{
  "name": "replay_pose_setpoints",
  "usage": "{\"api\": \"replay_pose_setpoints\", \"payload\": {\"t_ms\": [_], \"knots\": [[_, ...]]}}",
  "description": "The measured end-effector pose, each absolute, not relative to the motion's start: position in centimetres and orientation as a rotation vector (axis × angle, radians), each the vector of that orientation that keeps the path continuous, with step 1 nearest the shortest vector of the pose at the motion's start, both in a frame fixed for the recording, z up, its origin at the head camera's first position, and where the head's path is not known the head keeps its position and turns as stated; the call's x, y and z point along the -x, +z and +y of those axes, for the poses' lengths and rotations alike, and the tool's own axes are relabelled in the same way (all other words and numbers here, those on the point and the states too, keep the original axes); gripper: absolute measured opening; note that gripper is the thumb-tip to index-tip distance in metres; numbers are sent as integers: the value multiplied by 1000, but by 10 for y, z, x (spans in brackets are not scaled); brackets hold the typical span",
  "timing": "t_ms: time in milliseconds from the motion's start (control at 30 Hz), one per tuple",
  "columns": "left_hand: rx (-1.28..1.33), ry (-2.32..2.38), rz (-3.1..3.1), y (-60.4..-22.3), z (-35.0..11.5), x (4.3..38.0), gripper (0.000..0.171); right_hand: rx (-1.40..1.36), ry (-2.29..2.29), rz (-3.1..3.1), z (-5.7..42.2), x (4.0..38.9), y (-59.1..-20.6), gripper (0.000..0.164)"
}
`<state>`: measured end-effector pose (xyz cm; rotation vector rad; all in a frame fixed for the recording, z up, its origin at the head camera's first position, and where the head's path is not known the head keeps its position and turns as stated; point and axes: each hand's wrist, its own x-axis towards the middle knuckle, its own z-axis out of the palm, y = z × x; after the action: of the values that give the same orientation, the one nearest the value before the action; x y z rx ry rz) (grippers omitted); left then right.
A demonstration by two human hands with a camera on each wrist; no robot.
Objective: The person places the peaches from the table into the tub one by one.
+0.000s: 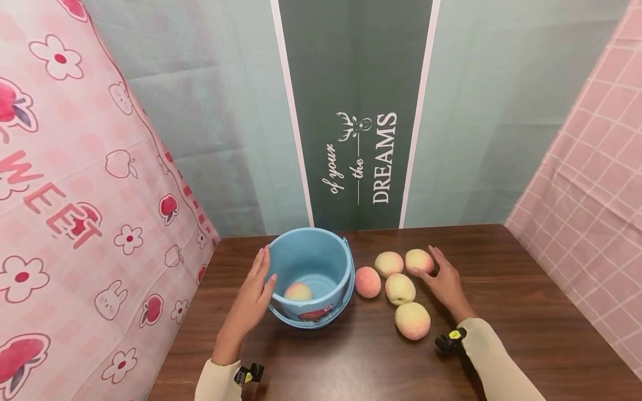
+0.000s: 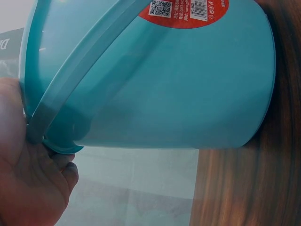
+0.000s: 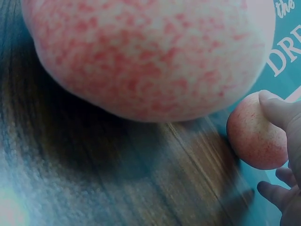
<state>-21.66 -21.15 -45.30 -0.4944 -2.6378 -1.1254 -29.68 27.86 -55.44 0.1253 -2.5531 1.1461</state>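
A light blue plastic bucket (image 1: 311, 245) stands upright, its handle lowered around the near side. One peach (image 1: 298, 292) lies inside at the bottom. My left hand (image 1: 253, 292) rests against the bucket's left side at the rim, fingers extended; the left wrist view shows the palm (image 2: 28, 183) beside the handle's end. My right hand (image 1: 446, 284) has its thumb and fingers about the far right peach (image 1: 418, 261), thumb across its near side. Beside it lie a yellowish peach (image 1: 389, 264), a redder peach (image 1: 368, 282), a pale peach (image 1: 400, 289) and the nearest peach (image 1: 413, 321).
The brown wooden table (image 1: 346, 367) backs onto a green hanging cloth (image 1: 356, 67) with white lettering. A pink patterned cloth (image 1: 125, 206) borders the left, and a pink checked cloth (image 1: 587, 206) the right. In the right wrist view, a large close peach (image 3: 150, 61) fills the top.
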Motion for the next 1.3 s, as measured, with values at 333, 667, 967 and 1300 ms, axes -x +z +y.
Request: {"api": "replay_pose_setpoints", "payload": {"t_ms": [333,667,967,1300], "knots": [[507,-1133,-2622,-452,-210,216,69,-152,1149,-2555,277,299,-558,89],[499,-1100,-2619,-452,-210,219,68,-185,1157,-2557,277,303,-558,84],[504,-1107,-2627,-451,-211,220,68,-188,1151,-2556,277,305,-556,81],[481,-1134,-2641,-449,-210,219,68,-154,1124,-2574,276,305,-554,79]]}}
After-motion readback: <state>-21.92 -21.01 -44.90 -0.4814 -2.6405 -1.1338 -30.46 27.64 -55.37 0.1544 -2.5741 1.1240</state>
